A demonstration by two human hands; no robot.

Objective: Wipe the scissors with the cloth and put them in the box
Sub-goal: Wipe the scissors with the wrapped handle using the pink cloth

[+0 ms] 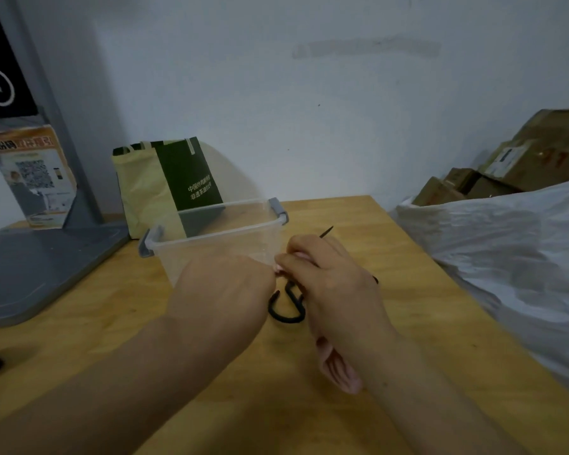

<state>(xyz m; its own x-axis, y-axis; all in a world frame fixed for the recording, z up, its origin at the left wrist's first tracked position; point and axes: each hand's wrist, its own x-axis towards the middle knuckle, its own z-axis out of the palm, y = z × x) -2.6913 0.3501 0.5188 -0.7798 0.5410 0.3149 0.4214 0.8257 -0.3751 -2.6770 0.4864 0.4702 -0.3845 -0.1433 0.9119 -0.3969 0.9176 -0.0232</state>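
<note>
Black scissors (286, 308) are held just above the wooden table (391, 290), between my two hands. Their handle loops show below my fingers and the pointed tip (327, 231) sticks out past my right hand. My left hand (224, 290) is closed at the handle end. My right hand (329, 277) is closed around the blades with a pink cloth (339, 369), which hangs below my palm. The clear plastic box (211, 231) with grey latches stands open and looks empty, directly behind my hands.
A green and beige paper bag (165, 182) stands behind the box against the wall. A grey stand with a flat base (40, 257) fills the left side. A white plastic sack (506, 244) and cardboard boxes (523, 159) lie at the right.
</note>
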